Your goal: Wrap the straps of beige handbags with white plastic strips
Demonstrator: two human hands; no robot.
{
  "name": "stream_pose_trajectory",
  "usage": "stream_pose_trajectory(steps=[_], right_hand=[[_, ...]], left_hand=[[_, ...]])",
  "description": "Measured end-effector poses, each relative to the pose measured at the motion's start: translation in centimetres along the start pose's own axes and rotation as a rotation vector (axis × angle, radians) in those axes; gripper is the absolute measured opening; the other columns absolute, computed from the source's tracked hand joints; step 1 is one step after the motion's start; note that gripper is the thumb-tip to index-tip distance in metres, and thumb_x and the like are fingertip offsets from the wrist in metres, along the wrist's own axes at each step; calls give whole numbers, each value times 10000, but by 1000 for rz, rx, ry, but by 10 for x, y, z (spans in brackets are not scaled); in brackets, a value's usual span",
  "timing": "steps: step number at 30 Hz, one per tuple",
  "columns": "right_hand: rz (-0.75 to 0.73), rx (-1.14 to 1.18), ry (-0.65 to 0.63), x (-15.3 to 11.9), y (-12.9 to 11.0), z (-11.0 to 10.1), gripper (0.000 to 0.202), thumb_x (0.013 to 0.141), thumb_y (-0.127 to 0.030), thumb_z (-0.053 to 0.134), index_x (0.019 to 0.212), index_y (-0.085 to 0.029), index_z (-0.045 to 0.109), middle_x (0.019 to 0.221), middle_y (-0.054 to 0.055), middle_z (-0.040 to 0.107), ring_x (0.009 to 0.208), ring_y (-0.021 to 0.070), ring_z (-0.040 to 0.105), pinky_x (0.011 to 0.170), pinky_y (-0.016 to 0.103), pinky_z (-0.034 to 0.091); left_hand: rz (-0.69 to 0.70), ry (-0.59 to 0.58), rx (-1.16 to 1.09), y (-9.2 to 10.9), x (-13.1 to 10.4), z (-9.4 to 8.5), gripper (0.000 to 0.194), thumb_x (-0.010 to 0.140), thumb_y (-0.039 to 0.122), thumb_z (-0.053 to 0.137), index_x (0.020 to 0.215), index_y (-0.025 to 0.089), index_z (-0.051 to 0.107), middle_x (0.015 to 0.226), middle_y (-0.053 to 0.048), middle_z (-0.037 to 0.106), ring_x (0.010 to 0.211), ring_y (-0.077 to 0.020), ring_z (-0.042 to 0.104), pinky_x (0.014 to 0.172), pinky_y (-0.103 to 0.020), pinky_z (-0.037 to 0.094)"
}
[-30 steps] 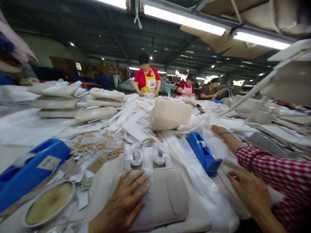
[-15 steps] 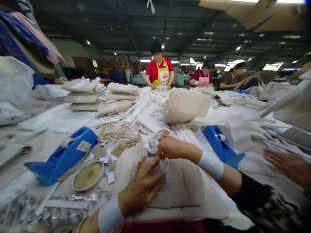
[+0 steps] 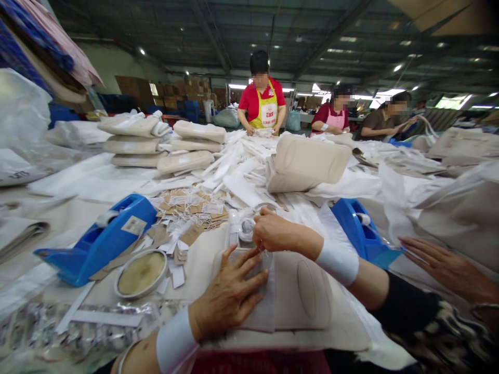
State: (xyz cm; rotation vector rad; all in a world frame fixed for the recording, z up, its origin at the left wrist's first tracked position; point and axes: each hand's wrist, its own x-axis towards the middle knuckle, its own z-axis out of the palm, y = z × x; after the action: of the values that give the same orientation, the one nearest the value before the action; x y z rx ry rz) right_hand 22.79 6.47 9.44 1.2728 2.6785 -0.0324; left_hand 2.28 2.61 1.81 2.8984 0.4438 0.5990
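Note:
A folded beige fabric piece (image 3: 290, 291), with an oval outline on its right side, lies in front of me. A thin white sheet (image 3: 260, 317) wraps its left part. My left hand (image 3: 230, 291) rests flat on that sheet, fingers spread. Above the sheet's upper edge my right hand (image 3: 278, 232) is closed in a pinch. Something small and translucent glints below its fingertips, too little of it showing to name. A roll of clear tape (image 3: 246, 228) is just beyond my hands.
Blue tape dispensers stand left (image 3: 101, 239) and right (image 3: 360, 231). Nearby are a round dish (image 3: 141, 274), cardboard tags (image 3: 191, 208) and stacked beige pieces (image 3: 134, 143). A co-worker's hand (image 3: 448, 267) reaches in at right. Another person (image 3: 263, 101) stands across the table.
My view has shifted slightly. Both my hands keep nearly the same places on the folded piece. At right, the co-worker's hand has moved left, closer to the dispenser.

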Motion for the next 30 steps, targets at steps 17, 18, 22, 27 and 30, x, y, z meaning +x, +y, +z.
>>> stream_pose_trajectory(steps=[17,18,22,27,30], right_hand=[[-19,-69,141,2,15,21,263,799,-325,712,960,-161,584,781,32,655,895,221,551,924,372,264],[-11,-32,144,2,21,25,281,778,-357,731,928,-172,582,787,28,650,906,219,544,916,368,263],[215,53,247,5,37,39,423,634,-403,835,886,-176,583,838,46,661,986,250,516,935,373,241],[574,74,466,0,39,40,145,780,-176,651,893,-158,563,978,105,655,984,258,520,896,389,263],[780,120,634,-16,31,39,110,843,-122,484,926,-170,537,1007,94,633,985,240,538,867,388,301]], left_hand=[[-3,-42,-19,1,2,-1,353,950,297,487,1295,256,553,1413,-77,522,1389,-291,353,1159,-598,87],[0,-42,-20,1,2,-1,358,949,295,490,1299,254,552,1415,-81,519,1386,-295,356,1158,-603,90],[4,-31,-16,1,1,0,368,950,295,488,1311,246,544,1419,-92,515,1376,-303,364,1153,-614,111],[10,-9,2,2,-1,0,388,940,269,499,1326,247,526,1424,-90,509,1375,-303,361,1149,-611,136],[11,18,1,2,-4,0,399,922,264,524,1321,258,525,1421,-76,510,1375,-300,356,1151,-601,143]])
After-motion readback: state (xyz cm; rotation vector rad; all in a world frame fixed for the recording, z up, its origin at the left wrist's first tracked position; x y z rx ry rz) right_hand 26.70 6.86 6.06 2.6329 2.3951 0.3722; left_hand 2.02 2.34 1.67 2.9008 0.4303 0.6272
